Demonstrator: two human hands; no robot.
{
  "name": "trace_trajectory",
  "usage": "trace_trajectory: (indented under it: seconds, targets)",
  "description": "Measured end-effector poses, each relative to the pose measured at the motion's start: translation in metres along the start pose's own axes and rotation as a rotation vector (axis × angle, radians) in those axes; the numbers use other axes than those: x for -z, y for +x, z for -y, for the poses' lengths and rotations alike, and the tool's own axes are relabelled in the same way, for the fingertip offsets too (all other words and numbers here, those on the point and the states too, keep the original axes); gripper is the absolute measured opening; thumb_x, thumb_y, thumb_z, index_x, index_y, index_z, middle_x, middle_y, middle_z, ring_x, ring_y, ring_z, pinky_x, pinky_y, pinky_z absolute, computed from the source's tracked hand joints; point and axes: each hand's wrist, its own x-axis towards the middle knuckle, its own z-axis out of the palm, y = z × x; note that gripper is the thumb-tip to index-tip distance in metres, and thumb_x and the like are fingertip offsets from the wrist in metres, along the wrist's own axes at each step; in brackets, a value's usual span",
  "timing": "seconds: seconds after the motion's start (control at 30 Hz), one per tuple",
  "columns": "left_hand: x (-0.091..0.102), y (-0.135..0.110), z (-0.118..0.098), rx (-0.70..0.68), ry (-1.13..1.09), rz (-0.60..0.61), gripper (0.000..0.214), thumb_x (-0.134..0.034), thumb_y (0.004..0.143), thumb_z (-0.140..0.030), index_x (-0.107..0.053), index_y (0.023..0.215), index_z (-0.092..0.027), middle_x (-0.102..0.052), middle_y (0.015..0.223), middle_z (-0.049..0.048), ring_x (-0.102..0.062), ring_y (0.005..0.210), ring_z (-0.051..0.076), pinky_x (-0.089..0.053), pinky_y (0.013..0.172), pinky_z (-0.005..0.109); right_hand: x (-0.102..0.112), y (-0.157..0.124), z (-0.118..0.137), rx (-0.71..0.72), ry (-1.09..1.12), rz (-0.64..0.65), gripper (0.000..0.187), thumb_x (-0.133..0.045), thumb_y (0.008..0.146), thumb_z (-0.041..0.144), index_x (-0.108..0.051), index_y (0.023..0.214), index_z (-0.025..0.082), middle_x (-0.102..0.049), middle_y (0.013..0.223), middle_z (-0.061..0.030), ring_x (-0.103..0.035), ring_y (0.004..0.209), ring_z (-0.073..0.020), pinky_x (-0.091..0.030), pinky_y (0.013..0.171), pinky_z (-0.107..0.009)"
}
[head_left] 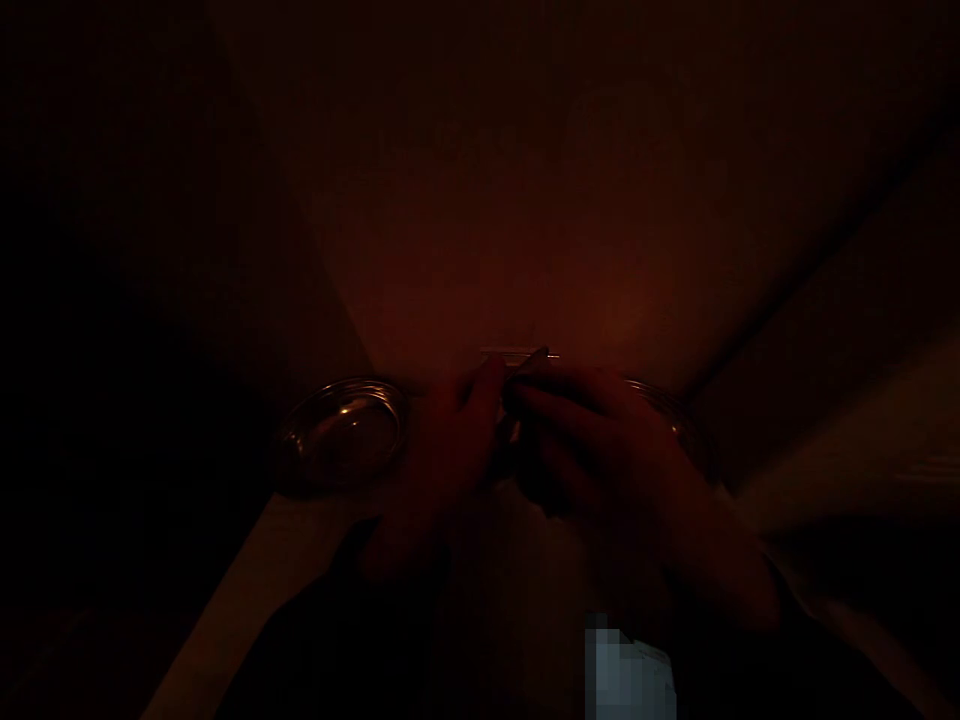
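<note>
The view is very dark with a dim reddish light. My left hand (454, 440) reaches in near the middle, its fingers curled beside my right hand (611, 430). My right hand's thumb and fingers are pressed together around a small dark thing (536, 360) whose tip shows above the fingers; its kind is too dark to make out. The two hands are close together at the fingertips, and what lies between them is mostly hidden. Just beyond the fingers is a thin shiny straight edge (553, 356).
A shiny round dish (397, 400), glass or metal, stands left of my left hand. Another shiny curved rim (660, 395) shows behind my right hand. A pale surface edge (225, 590) runs down at lower left. A pixelated bright patch (634, 675) is at the bottom.
</note>
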Motion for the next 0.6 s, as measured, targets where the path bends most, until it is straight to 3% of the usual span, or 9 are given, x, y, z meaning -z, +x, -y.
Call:
trace_trajectory:
  seconds: [0.13,0.37,0.43,0.6]
  targets:
    - [0.0,-0.001,0.001,0.01,-0.019,0.031,0.045,-0.052,0.08,-0.057,-0.072,0.08,-0.017,-0.07,0.068,0.003,-0.064,0.062,0.015,-0.045,0.05,0.021,0.001,0.0,-0.001,0.035,0.058,-0.027,0.031,-0.049,0.091,0.022,-0.062,0.118,0.02,-0.059,0.123,-0.01,-0.057,0.11,-0.025,-0.05,0.09,-0.041]
    - [-0.002,-0.001,-0.001,-0.045,0.05,0.013,0.035,-0.06,0.076,-0.05,-0.073,0.079,-0.017,-0.071,0.071,0.0023,-0.065,0.065,0.016,-0.046,0.054,0.02,0.002,0.0,-0.034,-0.305,0.056,-0.032,0.033,-0.045,0.092,0.027,-0.064,0.116,0.015,-0.067,0.106,-0.0114,-0.065,0.092,-0.0253,-0.053,0.082,-0.043]
    - [-0.001,0.0,-0.001,-0.047,0.074,0.015,0.034,-0.061,0.077,-0.048,-0.073,0.079,-0.017,-0.071,0.07,0.0022,-0.064,0.064,0.015,-0.046,0.053,0.02,0.002,0.0,-0.032,-0.279,0.053,-0.024,0.033,-0.045,0.092,0.027,-0.063,0.117,0.014,-0.067,0.107,-0.0118,-0.064,0.093,-0.0254,-0.053,0.083,-0.043]
    - [0.001,0.0,0.001,-0.034,0.077,0.016,0.035,-0.057,0.08,-0.048,-0.072,0.077,-0.016,-0.067,0.061,0.0011,-0.059,0.052,0.012,-0.042,0.047,0.019,0.0,-0.001,-0.008,-0.006,0.029,-0.045,0.032,-0.048,0.091,0.022,-0.062,0.119,0.018,-0.061,0.121,-0.0109,-0.058,0.108,-0.0253,-0.05,0.089,-0.041]
